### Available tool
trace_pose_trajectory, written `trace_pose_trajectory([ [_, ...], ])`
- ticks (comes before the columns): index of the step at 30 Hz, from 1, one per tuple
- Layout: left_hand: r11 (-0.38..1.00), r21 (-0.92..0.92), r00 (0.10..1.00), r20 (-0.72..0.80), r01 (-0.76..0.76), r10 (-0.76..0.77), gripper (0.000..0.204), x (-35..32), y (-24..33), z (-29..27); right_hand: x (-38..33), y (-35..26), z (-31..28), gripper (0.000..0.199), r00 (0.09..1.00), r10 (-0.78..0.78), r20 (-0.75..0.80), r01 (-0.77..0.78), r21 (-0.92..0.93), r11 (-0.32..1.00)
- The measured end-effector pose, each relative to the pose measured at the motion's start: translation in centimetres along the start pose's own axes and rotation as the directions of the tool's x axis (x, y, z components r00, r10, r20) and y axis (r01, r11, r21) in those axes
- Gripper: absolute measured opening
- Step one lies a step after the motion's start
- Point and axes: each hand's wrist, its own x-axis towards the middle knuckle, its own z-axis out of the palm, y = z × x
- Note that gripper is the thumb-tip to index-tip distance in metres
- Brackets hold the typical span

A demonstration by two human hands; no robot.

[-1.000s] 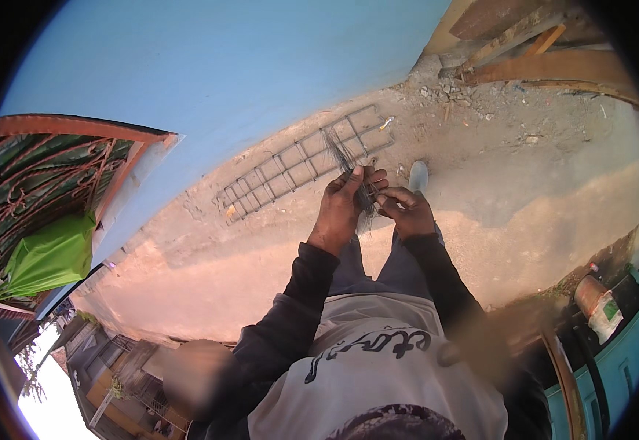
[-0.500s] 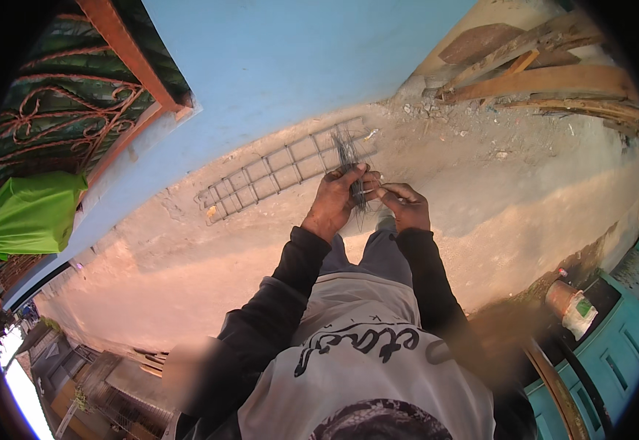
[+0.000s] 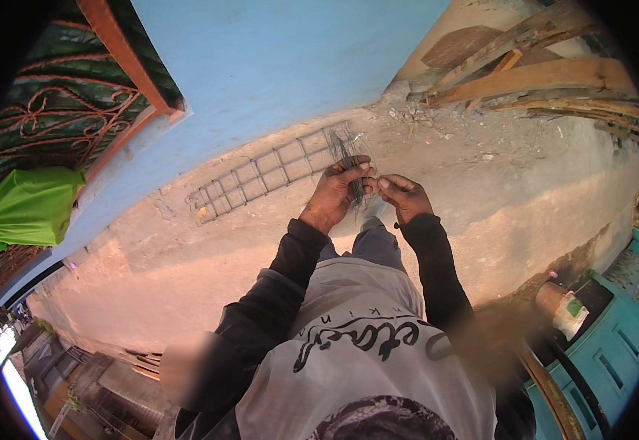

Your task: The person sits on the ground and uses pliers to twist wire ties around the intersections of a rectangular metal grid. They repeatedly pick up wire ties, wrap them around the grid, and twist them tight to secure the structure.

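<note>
My left hand [image 3: 334, 192] is closed around a bundle of thin dark tie wire [image 3: 346, 149], whose loose ends fan out above and below the fingers. Close on its right, my right hand [image 3: 407, 198] pinches with thumb and forefinger near the bundle. Whatever is between those fingertips is too fine to make out. Beyond both hands, a steel rebar cage [image 3: 262, 174] lies on the ground along the blue wall, and the wire ends overlap its right end in this view.
A blue wall [image 3: 275, 66] rises at the far side. Wooden planks [image 3: 539, 79] lean at far right, with rubble below. A green cloth [image 3: 30, 207] hangs on a rusty metal grille [image 3: 70, 110] at left. Near right stand a bucket [image 3: 554, 301] and a turquoise panel [image 3: 598, 367].
My right hand's fingertips have risen slightly and come closer to the left hand. The left hand keeps its hold on the tie wire. The whole view has shifted a little.
</note>
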Motion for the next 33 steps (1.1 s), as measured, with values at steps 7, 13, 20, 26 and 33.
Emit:
trace_pose_trajectory([
  [7, 0.999, 0.047, 0.990, -0.141, -0.022, 0.028, 0.017, 1.7, -1.3, 1.5, 0.9, 0.7, -2.2, 0.019, 0.995, -0.079, 0.055, 0.081, -0.029, 0.996],
  [13, 0.936, 0.352, 0.931, -0.330, -0.030, 0.154, 0.019, 5.7, -5.8, -1.5, -3.5, -8.1, 0.1, 0.016, 0.969, -0.072, 0.237, -0.007, 0.315, 0.949],
  [20, 0.515, 0.855, 0.871, -0.209, -0.057, 0.444, 0.030, 10.8, -6.2, -7.6, -18.5, -22.9, -11.9, 0.014, 0.788, -0.614, -0.055, 0.583, 0.388, 0.714],
  [26, 0.029, 0.997, 0.912, 0.048, -0.065, 0.408, 0.034, 13.8, -4.4, -12.5, -30.4, -26.2, -18.3, 0.019, 0.612, -0.771, -0.176, 0.775, -0.060, 0.629],
  [33, 0.018, 0.998, 0.953, -0.064, 0.061, 0.295, 0.042, 12.5, 0.0, -15.3, -31.8, -25.5, -30.4, 0.017, 0.489, -0.611, -0.623, 0.469, -0.404, 0.786],
])
